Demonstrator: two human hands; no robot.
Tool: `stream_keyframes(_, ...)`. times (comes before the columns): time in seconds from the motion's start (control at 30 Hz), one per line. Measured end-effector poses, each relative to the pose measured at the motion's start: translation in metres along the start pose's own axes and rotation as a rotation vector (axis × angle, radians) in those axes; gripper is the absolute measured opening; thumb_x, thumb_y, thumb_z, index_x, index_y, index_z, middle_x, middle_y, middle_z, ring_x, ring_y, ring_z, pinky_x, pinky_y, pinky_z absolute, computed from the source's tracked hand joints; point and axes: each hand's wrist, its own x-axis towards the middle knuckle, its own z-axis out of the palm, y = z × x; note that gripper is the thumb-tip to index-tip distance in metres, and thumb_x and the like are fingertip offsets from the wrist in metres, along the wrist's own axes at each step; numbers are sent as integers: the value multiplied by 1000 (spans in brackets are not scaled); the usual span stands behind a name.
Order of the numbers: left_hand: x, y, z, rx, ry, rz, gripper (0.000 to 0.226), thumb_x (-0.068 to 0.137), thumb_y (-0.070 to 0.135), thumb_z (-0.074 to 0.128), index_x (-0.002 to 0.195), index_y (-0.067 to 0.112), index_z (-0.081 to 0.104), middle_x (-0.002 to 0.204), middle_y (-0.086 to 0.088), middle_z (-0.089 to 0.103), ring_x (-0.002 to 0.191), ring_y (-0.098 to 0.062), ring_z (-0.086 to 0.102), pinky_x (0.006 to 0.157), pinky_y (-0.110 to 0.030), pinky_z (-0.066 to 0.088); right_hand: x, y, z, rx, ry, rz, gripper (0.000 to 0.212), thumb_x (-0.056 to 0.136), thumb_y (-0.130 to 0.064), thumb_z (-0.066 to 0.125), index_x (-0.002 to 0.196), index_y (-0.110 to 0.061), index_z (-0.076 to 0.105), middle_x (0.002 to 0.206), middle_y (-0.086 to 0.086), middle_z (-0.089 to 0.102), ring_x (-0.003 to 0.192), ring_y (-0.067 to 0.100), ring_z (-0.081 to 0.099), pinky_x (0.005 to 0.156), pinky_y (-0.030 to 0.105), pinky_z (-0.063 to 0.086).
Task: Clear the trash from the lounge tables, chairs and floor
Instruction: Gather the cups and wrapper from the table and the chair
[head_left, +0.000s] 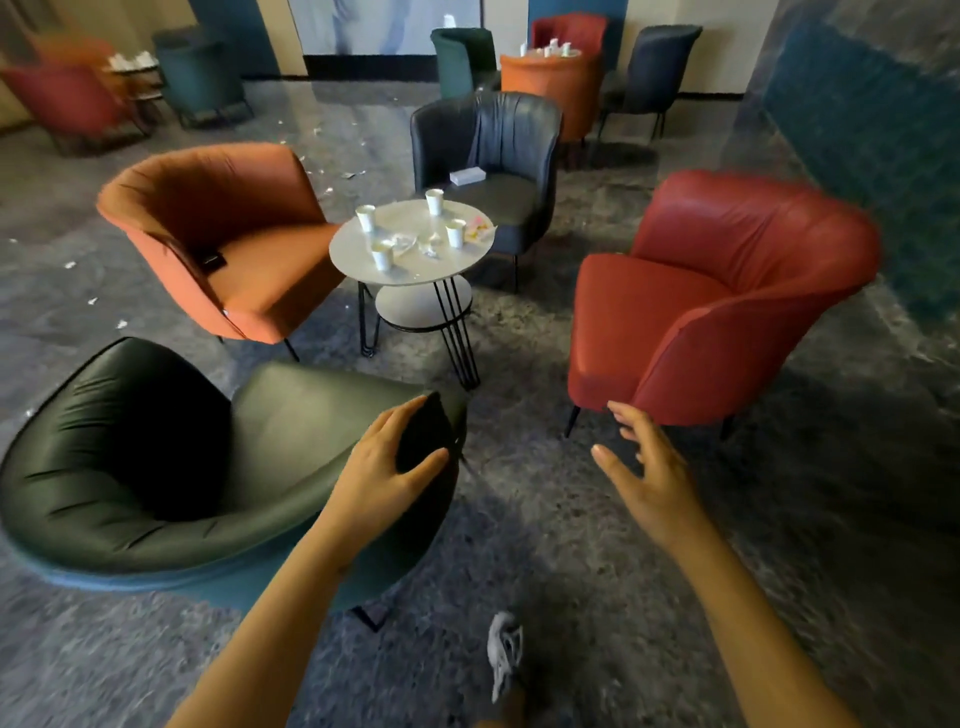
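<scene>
My left hand grips a black bundle, possibly a folded bag, over the front edge of the dark green armchair. My right hand hovers in the air with its fingers spread and holds nothing. Ahead stands a round white table with several white paper cups and crumpled wrappers on its top. A white box lies on the seat of the dark blue armchair. Small white scraps litter the floor behind the orange armchair.
A red armchair stands at the right, close to my right hand. A small black item lies on the orange chair's seat. Further tables with cups and more chairs stand at the back. My shoe shows on the grey floor.
</scene>
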Motion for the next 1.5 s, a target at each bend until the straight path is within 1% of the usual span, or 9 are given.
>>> stream_keyframes(0.2,157,-30,39,-34,73,-59,61,84,30,67,139,22,41,138,1,47,124,-9,42,100,-18,28,176,36,7,-10,-30,-73,46,89,-19,60,132,-20,43,131,-8,44,123,17,44,92,19,31)
stream_keyframes(0.3,240,-37,47,-62,93,-121,65,82,40,67,138,20,42,137,-2,48,126,-17,44,103,-29,33,268,43,4,-40,-85,-109,45,88,-21,60,130,-26,43,127,-13,41,122,16,45,92,20,30)
stream_keyframes(0.5,385,-51,56,-80,142,-215,74,73,52,57,139,21,42,140,0,47,126,-16,44,104,-33,35,431,60,-5,-58,-124,-135,50,86,-32,63,131,-25,43,132,-9,45,121,17,46,91,24,31)
stream_keyframes(0.57,432,-63,66,-70,156,-241,71,79,50,62,140,21,41,141,0,46,127,-15,44,104,-34,35,484,70,-2,-60,-133,-153,54,83,-35,63,132,-23,44,129,-10,45,120,17,47,94,26,32)
stream_keyframes(0.67,485,-79,79,3,175,-238,67,84,39,65,142,21,37,143,2,44,129,-14,41,106,-35,34,551,83,9,-68,-161,-191,53,85,-27,65,133,-20,44,129,-8,45,122,19,46,99,30,34)
stream_keyframes(0.83,556,-97,91,196,208,-264,66,84,36,64,142,21,35,141,0,44,126,-18,43,102,-33,35,659,92,37,-109,-306,-259,53,86,-31,61,135,-23,41,125,-14,40,123,14,42,96,24,30)
stream_keyframes(1.0,600,-113,89,261,234,-383,65,85,35,63,142,16,38,140,-3,46,125,-20,45,104,-38,38,739,91,73,-167,-502,-320,55,89,-35,57,138,-24,36,140,-4,39,130,16,34,106,34,31)
stream_keyframes(1.17,642,-159,75,289,280,-537,65,85,36,62,143,19,35,142,-1,44,126,-20,44,105,-41,36,805,81,147,-189,-671,-417,55,88,-34,59,137,-24,35,140,-4,38,127,13,35,93,22,31)
stream_keyframes(1.5,751,-307,33,275,257,-705,69,85,43,60,144,27,30,145,2,41,128,-20,41,104,-38,35,945,67,307,-231,-795,-381,59,83,-26,66,135,-17,39,135,2,46,125,20,42,99,27,32)
